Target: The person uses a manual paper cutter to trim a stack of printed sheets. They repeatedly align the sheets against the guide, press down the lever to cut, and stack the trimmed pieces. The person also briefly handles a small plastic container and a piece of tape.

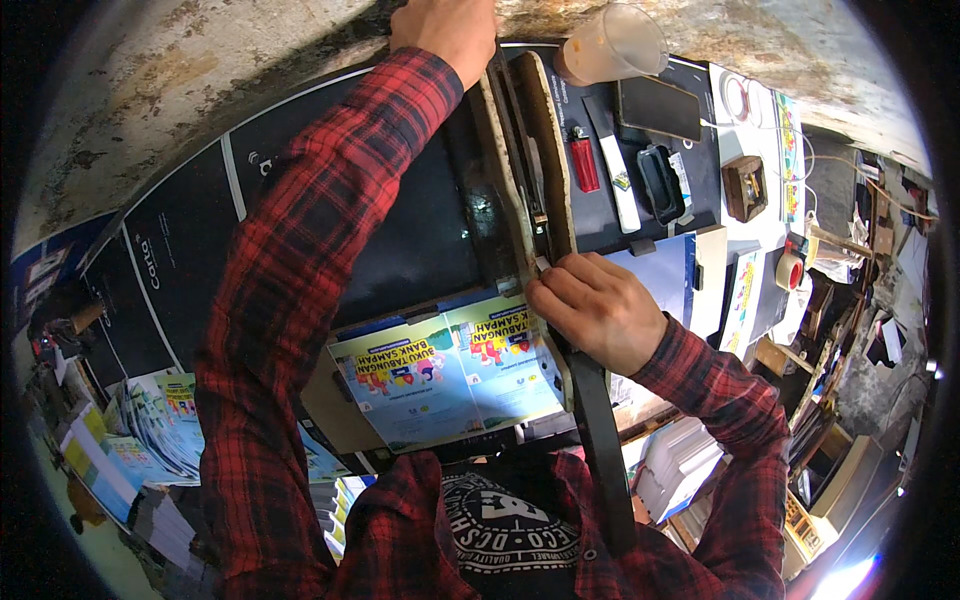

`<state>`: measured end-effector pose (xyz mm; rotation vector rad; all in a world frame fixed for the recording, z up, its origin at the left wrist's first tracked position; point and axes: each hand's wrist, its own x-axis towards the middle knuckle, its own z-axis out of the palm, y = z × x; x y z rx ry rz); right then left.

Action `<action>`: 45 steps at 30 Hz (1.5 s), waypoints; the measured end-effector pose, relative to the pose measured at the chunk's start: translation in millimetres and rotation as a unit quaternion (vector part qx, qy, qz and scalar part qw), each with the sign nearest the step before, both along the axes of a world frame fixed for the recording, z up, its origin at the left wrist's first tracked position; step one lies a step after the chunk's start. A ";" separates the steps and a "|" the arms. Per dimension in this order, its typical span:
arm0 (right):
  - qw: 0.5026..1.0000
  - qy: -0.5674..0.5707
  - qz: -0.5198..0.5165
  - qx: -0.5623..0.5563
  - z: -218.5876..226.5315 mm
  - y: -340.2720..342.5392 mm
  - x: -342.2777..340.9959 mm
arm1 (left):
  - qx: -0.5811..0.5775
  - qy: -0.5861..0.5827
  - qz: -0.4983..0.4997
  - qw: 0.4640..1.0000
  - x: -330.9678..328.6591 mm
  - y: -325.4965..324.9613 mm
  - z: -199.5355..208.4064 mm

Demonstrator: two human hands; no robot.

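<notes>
My left hand (447, 32) is stretched far forward and grips the top end of a long wooden cutter bar (531, 150) that runs down the middle of the dark table (300, 160). My right hand (600, 310) is closed on the near part of that bar, where a black handle (605, 440) continues toward me. A light-blue printed booklet cover (450, 380) with bright pictures lies under the bar's left side, its right edge at the bar.
A plastic cup with an orange drink (608, 45), a dark phone (658, 106), a red lighter (584, 165), a black case (661, 182), a small wooden box (746, 186) and a tape roll (789, 272) lie right. Stacks of printed sheets (150, 430) sit lower left.
</notes>
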<state>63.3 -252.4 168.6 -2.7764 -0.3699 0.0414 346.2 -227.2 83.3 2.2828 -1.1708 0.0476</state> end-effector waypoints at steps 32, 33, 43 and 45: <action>0.986 0.027 -0.126 0.104 48.0 -43.0 -15.5 | -0.009 -0.047 0.022 0.999 -7.4 6.0 14.6; 0.983 0.009 -0.156 0.092 57.7 -48.6 -22.7 | 0.007 -0.042 0.030 0.999 -9.6 6.2 23.8; 0.927 0.012 -0.374 0.032 82.2 -52.4 -114.3 | 0.052 -0.100 0.018 0.993 -69.1 32.3 30.8; 0.922 0.004 -0.387 0.021 78.5 -51.5 -129.1 | 0.083 -0.043 -0.002 0.996 -100.6 41.9 41.4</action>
